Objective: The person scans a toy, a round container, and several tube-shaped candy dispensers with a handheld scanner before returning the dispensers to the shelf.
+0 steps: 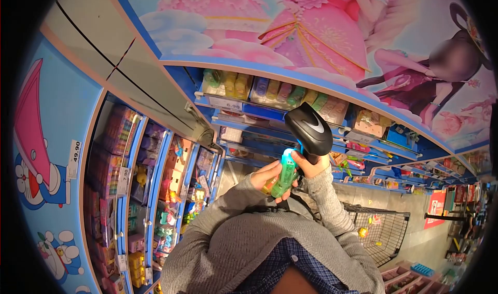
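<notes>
Holding a green bottle [284, 177] with a glowing blue cap, the left hand [264, 175] wraps its fingers around the lower part, thumb pressed against the side. The bottle sits tilted at chest height in front of the grey sleeves, between both hands. Right beside it, the right hand [313, 165] is clenched around the grip of a black scanner [309, 130], whose head rises just above the bottle's cap. Behind the hands run blue shelves [155, 190] packed with colourful toys and boxes, with a price tag [74, 158] reading 49.90 at the left end. A wire shopping cart [381, 229] stands on the floor to the right, near the person's elbow. Above the shelves hangs a pink cartoon poster [311, 29].
</notes>
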`<action>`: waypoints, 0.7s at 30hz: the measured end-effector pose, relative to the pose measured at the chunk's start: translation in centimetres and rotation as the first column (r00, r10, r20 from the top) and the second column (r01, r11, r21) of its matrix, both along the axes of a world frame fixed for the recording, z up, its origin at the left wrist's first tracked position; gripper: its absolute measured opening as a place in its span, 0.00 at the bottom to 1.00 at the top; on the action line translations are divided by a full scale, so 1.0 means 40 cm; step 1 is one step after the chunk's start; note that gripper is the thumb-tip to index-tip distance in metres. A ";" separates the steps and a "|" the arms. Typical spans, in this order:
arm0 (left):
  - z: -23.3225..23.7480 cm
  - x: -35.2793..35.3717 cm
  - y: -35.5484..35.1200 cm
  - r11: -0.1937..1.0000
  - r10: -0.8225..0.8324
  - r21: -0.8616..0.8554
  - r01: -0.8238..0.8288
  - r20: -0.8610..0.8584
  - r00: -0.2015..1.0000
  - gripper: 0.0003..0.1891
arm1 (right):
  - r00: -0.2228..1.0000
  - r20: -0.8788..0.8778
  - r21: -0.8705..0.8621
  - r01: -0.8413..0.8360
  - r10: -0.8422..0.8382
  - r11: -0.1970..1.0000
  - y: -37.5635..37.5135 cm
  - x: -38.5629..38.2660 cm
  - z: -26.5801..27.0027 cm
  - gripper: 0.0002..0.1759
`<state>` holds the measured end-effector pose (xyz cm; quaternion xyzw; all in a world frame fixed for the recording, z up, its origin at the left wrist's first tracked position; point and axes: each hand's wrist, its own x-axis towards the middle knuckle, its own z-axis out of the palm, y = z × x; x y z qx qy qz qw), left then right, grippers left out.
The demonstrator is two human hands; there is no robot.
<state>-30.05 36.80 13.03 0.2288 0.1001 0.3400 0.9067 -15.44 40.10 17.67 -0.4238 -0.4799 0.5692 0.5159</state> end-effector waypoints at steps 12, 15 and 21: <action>-0.006 -0.035 0.016 0.885 0.459 0.155 -0.439 -0.123 0.880 0.22 | 0.932 0.036 -0.167 -0.351 0.362 0.921 -0.049 0.115 0.004 0.22; -0.004 -0.035 0.017 0.872 0.478 0.200 -0.447 -0.146 0.866 0.23 | 0.911 0.008 -0.185 -0.404 0.413 0.896 -0.055 0.102 0.017 0.24; -0.011 -0.033 0.020 0.888 0.442 0.228 -0.400 -0.173 0.880 0.23 | 0.899 -0.032 -0.161 -0.436 0.437 0.885 -0.057 0.093 -0.008 0.22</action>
